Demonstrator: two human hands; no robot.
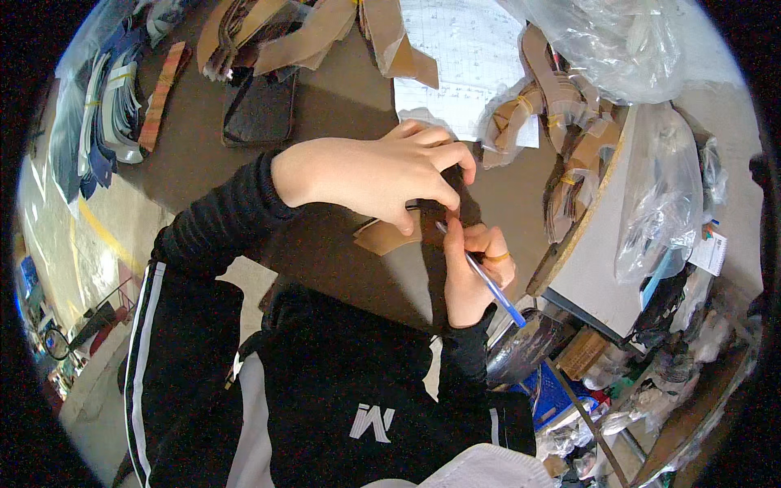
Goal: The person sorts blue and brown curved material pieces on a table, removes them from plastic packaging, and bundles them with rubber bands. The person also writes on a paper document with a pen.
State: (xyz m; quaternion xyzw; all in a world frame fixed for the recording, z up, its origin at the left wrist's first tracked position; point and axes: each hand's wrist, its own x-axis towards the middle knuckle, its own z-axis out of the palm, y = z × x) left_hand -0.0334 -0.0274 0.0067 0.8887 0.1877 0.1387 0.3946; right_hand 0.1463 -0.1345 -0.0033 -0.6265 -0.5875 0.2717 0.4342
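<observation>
My left hand point(370, 172) reaches across the brown tabletop point(325, 264), palm down, its fingers bent and spread. Its fingertips press on or hover just over a dark flat piece point(465, 198), mostly hidden by the hand. Close to its thumb lies a tan flat piece point(389, 237) with angled edges. Lower and to the right, my right hand point(470, 276) is closed on a slim pen point(494, 289) with a blue end. The pen slants, its tip beside the left fingers; whether it touches the dark piece cannot be seen.
Bundles of tan strips point(317, 37) lie at the far side, with more banded bundles point(569, 122) at the right. A written paper sheet point(460, 73) sits between them. A black flat case point(260, 110) and grey strips point(122, 110) are on the left. Clear plastic bags point(663, 191) flank the table's right edge.
</observation>
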